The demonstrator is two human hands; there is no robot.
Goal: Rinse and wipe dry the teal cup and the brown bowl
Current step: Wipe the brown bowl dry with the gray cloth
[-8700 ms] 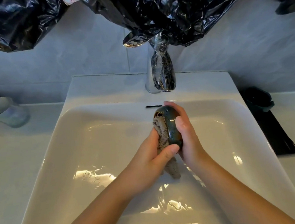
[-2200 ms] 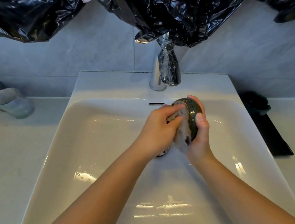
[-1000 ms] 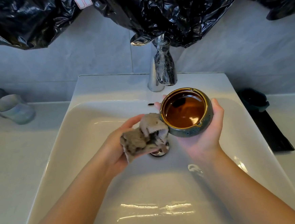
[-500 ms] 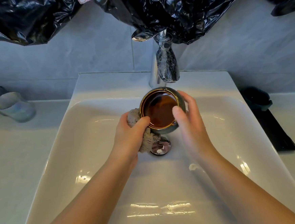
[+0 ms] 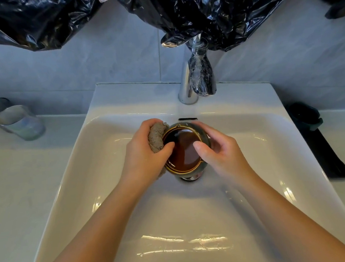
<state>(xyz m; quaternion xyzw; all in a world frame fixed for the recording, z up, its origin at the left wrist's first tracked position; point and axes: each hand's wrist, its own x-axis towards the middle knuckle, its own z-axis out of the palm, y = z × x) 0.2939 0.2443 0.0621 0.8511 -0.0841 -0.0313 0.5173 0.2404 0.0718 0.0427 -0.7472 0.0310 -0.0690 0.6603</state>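
Closest to you, both forearms reach out over the white sink, whose wet floor shines with light. Your left hand has its fingers curled round a wadded grey-brown cloth, pressing it against the left rim of the brown bowl, with the thumb tip lying just inside that rim. Your right hand grips the bowl from the other side, fingers wrapped round its far wall and the thumb hooked over the rim. You hold the bowl above the drain, mouth tilted up toward you, showing a glossy brown inside and a gold-lined rim. Beyond it the chrome faucet stands on the sink's back ledge. On the counter to the left stands a clear glass; its contents are unclear. To the right, the dark teal cup sits at the far end of a black tray, its inside too dark to read. Crumpled black plastic hangs over the tiled wall.
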